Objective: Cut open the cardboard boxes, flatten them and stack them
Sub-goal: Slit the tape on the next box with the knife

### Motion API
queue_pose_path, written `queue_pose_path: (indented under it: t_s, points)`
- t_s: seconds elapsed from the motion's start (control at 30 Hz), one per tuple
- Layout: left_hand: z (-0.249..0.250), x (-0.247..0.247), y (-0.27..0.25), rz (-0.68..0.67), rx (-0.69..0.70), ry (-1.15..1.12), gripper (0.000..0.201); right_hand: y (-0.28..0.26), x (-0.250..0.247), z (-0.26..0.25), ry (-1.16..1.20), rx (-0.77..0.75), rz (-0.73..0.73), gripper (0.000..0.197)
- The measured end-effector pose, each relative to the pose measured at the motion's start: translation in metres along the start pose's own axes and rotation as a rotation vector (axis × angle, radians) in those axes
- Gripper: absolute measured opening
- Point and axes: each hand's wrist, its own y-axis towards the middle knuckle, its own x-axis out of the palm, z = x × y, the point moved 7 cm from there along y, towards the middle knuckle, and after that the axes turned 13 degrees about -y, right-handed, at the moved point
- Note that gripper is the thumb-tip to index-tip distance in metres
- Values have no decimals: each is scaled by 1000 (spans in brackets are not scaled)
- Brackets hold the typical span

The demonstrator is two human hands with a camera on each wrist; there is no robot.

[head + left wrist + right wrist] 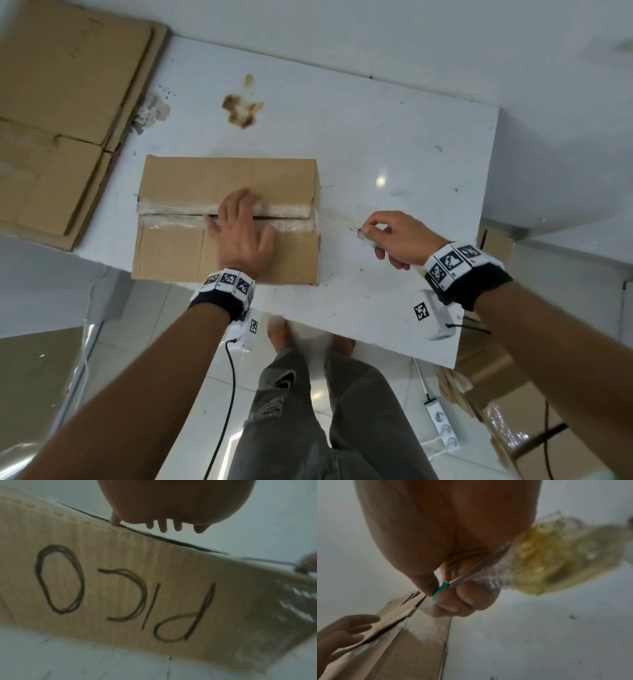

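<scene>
— How many boxes are on the counter [394, 144]?

— One closed cardboard box [226, 219] near the front edge, its taped top seam slit into a dark gap. At far left lies a stack of flattened cardboard [58, 113], cut off by the frame; I cannot count the sheets.

— And the hands?

— Two. The left hand [241, 228] lies flat, fingers spread, across the seam. The right hand [394, 238] hovers just right of the box, curled round a cutter [467, 574] with a green tip; the blade is too blurred to make out.

— Anything written?

— Marker letters [120, 595] on the near side.
</scene>
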Motion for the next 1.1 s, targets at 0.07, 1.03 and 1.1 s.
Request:
queue_pose_path:
  t_s: [0.07,1.03,1.1]
  points:
    - [10,6,-9,-39,107,118,49,-3,10,5,50,-4,7,16]
    - [18,-51,15,12,129,-57,40,-17,-11,-56,-310,-478,326,19]
    - [19,-67,22,17,121,-84,43,-21,-19,-72,-333,-518,339,23]
